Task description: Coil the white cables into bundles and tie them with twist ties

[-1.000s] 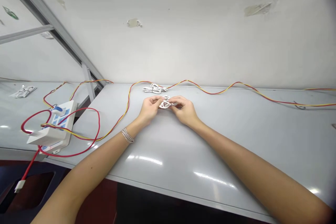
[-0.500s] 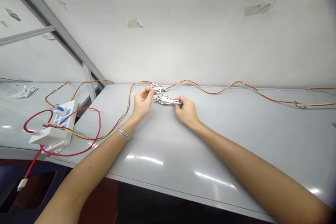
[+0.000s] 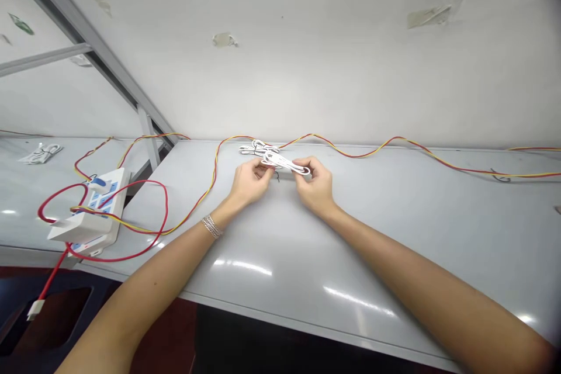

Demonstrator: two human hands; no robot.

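Both hands up at mid-tabletop, working one coiled white cable bundle (image 3: 280,162), held just above the grey tabletop (image 3: 394,234), toward its far edge. Left hand (image 3: 249,182): fingers and thumb closed narrow on the bundle's left end. Right hand (image 3: 314,184): pinching the looped right end, fingers curled around it. Bundle spans the gap between the hands, lying roughly flat. Short thin black wire (image 3: 277,176) shows just below it, between the hands.

Second white cable bundle (image 3: 258,148) lies on the tabletop just beyond the hands, near the far edge. Silver bracelet (image 3: 211,226) on left wrist.

Red-and-yellow twin wire (image 3: 350,156) runs along the far edge, then curves left to a white power strip (image 3: 90,210) with blue switches, off to the left. Red cable (image 3: 165,210) loops around the strip and drops off the near edge, ending in a white plug (image 3: 35,310). Third white cable coil (image 3: 41,153) sits on a separate tabletop (image 3: 17,187), far left.
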